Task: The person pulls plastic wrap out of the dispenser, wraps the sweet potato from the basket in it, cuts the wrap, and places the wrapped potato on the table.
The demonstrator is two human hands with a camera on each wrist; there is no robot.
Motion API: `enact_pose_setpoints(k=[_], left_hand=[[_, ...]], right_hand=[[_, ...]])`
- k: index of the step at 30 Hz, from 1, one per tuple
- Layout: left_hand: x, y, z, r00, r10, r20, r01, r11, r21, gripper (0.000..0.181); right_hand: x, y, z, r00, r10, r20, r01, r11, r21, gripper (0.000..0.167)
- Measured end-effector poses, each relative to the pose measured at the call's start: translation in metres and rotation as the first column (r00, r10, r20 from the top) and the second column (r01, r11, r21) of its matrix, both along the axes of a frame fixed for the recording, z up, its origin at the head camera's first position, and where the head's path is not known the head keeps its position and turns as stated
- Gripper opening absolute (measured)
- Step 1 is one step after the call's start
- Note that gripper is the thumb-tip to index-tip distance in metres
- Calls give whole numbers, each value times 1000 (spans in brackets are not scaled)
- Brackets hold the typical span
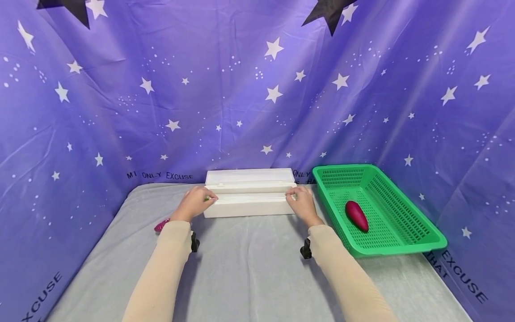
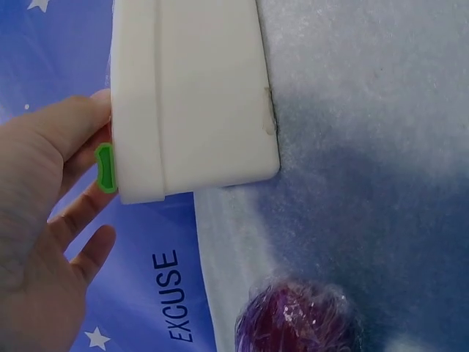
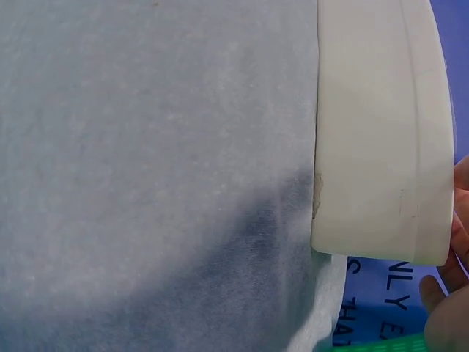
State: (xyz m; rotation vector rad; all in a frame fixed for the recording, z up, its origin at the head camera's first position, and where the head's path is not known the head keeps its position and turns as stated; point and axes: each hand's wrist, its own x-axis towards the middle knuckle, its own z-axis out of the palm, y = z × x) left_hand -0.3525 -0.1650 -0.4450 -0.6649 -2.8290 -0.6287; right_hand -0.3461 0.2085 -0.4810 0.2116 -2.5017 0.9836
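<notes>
A long white cling film dispenser (image 1: 250,209) stands at the back of the table with its lid (image 1: 249,175) raised. At its left end my left hand (image 1: 196,201) pinches what looks like the edge of the clear film, thumb against index finger. My right hand (image 1: 302,203) pinches likewise at the right end; its fingertips are partly hidden behind the box in the right wrist view. A green cutter end piece (image 2: 106,168) shows beside the left fingers. Near the left forearm lies a purple-red sweet potato wrapped in film (image 2: 297,319), mostly hidden in the head view.
A green plastic basket (image 1: 396,248) stands on the right, holding an unwrapped purple-red sweet potato (image 1: 356,216). Grey cloth (image 1: 249,268) covers the table. A purple star-print curtain (image 1: 225,98) hangs close behind and along both sides.
</notes>
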Motion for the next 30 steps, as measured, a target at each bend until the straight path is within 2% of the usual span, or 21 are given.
enact_pose_setpoints(k=[7,17,25,30], left_hand=[[1,4,-2,999,26,-40,-26,1000,-12,17],[2,9,-6,997,61,-51,-63,997,-34,20],[2,10,-4,998,46,-42,-48,998,-28,21],[-1,10,-4,1000,26,-16,-26,999,37,17]], right_hand=[[0,-1,-2,998,7,-62,-5,999,33,13],[0,3,-3,999,7,-50,-5,999,50,15],[2,6,0,999,15,-33,-14,1000,27,14],[4,8,6,999,36,-14,-35,999,24,16]])
